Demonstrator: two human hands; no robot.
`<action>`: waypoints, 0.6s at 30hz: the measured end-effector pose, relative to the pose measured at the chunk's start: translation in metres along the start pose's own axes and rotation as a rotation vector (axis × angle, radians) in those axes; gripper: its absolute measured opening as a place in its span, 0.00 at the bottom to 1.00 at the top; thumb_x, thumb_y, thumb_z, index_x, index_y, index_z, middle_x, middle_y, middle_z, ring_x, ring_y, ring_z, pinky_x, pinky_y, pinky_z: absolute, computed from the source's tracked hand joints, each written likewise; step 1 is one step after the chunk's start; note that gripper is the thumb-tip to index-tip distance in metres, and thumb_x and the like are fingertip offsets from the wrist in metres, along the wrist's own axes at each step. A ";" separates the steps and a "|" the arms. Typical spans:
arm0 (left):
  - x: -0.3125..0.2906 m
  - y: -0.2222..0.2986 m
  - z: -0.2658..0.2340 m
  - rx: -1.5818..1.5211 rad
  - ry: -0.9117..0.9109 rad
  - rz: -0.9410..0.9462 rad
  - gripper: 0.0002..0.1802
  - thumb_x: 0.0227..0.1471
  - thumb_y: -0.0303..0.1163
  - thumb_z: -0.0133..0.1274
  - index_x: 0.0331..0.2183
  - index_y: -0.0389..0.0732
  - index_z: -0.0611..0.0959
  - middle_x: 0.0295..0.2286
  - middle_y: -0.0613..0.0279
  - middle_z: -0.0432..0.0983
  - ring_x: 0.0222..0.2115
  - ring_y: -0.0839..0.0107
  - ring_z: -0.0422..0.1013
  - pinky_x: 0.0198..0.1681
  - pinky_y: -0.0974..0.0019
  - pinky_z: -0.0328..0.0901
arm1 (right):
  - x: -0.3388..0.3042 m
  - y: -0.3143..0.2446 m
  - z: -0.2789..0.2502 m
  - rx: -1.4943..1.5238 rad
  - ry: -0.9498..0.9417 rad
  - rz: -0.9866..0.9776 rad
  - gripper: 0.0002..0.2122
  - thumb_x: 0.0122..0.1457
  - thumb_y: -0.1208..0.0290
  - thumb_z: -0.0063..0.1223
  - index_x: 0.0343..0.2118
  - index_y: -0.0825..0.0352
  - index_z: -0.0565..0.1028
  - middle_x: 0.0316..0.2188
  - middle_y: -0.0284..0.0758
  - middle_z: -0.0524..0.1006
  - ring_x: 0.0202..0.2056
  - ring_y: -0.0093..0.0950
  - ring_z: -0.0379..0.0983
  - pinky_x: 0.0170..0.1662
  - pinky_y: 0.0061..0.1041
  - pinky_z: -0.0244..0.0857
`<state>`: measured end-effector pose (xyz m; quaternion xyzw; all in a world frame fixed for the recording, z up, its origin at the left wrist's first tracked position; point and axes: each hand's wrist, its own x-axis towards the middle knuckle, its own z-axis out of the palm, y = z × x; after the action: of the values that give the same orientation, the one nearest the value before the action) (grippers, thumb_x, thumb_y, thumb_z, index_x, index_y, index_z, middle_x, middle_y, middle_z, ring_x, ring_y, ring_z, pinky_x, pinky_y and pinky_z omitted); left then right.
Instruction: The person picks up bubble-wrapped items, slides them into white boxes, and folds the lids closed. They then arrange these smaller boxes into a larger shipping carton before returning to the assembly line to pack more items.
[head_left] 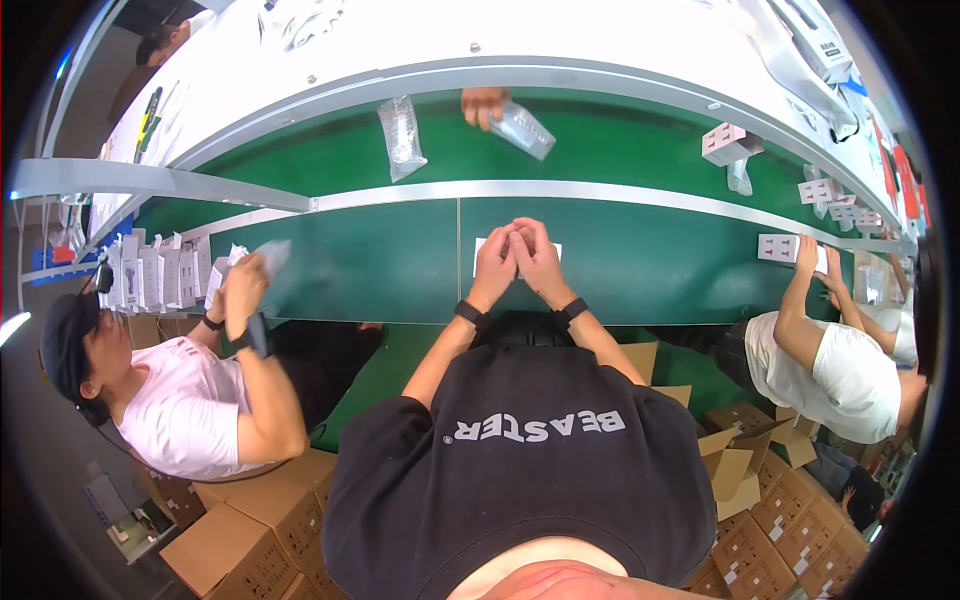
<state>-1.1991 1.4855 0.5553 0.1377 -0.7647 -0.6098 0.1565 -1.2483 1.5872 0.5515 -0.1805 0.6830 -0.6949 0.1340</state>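
My left hand and my right hand are together over the green table, their fingertips meeting at the top. The fingers of both are bent and pressed together, and whatever lies between them, if anything, is hidden. Beneath the hands is a flat white piece; only its edges show on either side, so I cannot tell whether it is a sheet or a small box. Each of my wrists carries a dark band.
Past a pale rail, a bubble-wrap pouch lies on a green belt, where another person's hand grips a second pouch. Co-workers handle a clear bag at left and a white box at right. Cartons stand behind.
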 end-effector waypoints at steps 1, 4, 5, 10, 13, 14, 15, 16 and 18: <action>0.003 0.005 -0.001 -0.027 -0.018 -0.041 0.16 0.60 0.28 0.49 0.49 0.38 0.76 0.40 0.60 0.76 0.31 0.73 0.74 0.32 0.72 0.69 | 0.000 0.001 -0.002 0.005 0.005 0.009 0.15 0.64 0.68 0.50 0.51 0.68 0.67 0.30 0.34 0.78 0.23 0.17 0.69 0.27 0.20 0.65; 0.016 0.025 -0.011 -0.052 -0.067 -0.164 0.17 0.60 0.29 0.50 0.51 0.38 0.75 0.42 0.61 0.76 0.30 0.75 0.74 0.30 0.73 0.70 | -0.001 0.005 -0.014 -0.011 -0.010 0.053 0.15 0.65 0.69 0.49 0.51 0.68 0.66 0.31 0.34 0.78 0.24 0.17 0.69 0.27 0.19 0.65; 0.023 0.033 -0.016 -0.055 -0.090 -0.243 0.18 0.60 0.30 0.50 0.52 0.38 0.75 0.43 0.61 0.76 0.29 0.75 0.74 0.29 0.73 0.70 | -0.001 0.006 -0.021 -0.036 -0.038 0.083 0.15 0.65 0.69 0.48 0.51 0.68 0.65 0.33 0.34 0.78 0.26 0.17 0.70 0.29 0.18 0.65; 0.081 -0.013 -0.070 0.357 0.105 -0.017 0.23 0.55 0.29 0.55 0.53 0.40 0.75 0.46 0.59 0.75 0.37 0.72 0.73 0.34 0.72 0.70 | 0.002 -0.002 -0.030 -0.111 -0.084 0.076 0.15 0.65 0.70 0.49 0.51 0.68 0.65 0.32 0.33 0.78 0.24 0.16 0.69 0.27 0.17 0.63; 0.124 -0.036 -0.099 0.506 0.213 0.056 0.24 0.52 0.31 0.56 0.52 0.40 0.75 0.47 0.50 0.71 0.47 0.55 0.68 0.53 0.57 0.63 | 0.002 0.000 -0.034 -0.166 -0.048 0.016 0.14 0.63 0.69 0.52 0.49 0.67 0.67 0.30 0.32 0.78 0.19 0.18 0.66 0.24 0.20 0.62; 0.138 -0.043 -0.107 0.589 0.224 0.022 0.27 0.51 0.33 0.57 0.54 0.41 0.74 0.48 0.46 0.70 0.50 0.50 0.65 0.55 0.54 0.60 | 0.002 0.001 -0.035 -0.192 -0.029 -0.014 0.14 0.62 0.68 0.53 0.48 0.66 0.68 0.29 0.31 0.79 0.17 0.19 0.65 0.22 0.21 0.62; 0.149 -0.051 -0.116 0.674 0.234 -0.012 0.30 0.50 0.35 0.58 0.55 0.41 0.72 0.49 0.43 0.68 0.53 0.46 0.61 0.58 0.52 0.58 | 0.001 0.001 -0.038 -0.194 -0.011 -0.020 0.14 0.62 0.68 0.53 0.48 0.66 0.68 0.29 0.31 0.79 0.17 0.19 0.65 0.22 0.21 0.62; 0.159 -0.062 -0.121 0.669 0.217 0.011 0.30 0.50 0.35 0.58 0.55 0.41 0.72 0.49 0.43 0.68 0.53 0.46 0.61 0.58 0.52 0.58 | -0.001 0.001 -0.044 -0.213 -0.020 -0.011 0.14 0.61 0.67 0.54 0.48 0.66 0.69 0.29 0.31 0.79 0.17 0.19 0.66 0.23 0.21 0.62; 0.186 -0.088 -0.132 0.873 0.200 0.017 0.36 0.49 0.39 0.60 0.58 0.44 0.68 0.49 0.37 0.68 0.54 0.41 0.60 0.58 0.48 0.57 | -0.004 -0.003 -0.047 -0.246 -0.020 0.001 0.14 0.61 0.66 0.54 0.47 0.65 0.70 0.29 0.31 0.79 0.17 0.21 0.68 0.23 0.23 0.64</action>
<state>-1.3133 1.2745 0.5098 0.2429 -0.9327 -0.2122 0.1617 -1.2651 1.6310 0.5540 -0.2021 0.7618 -0.6040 0.1183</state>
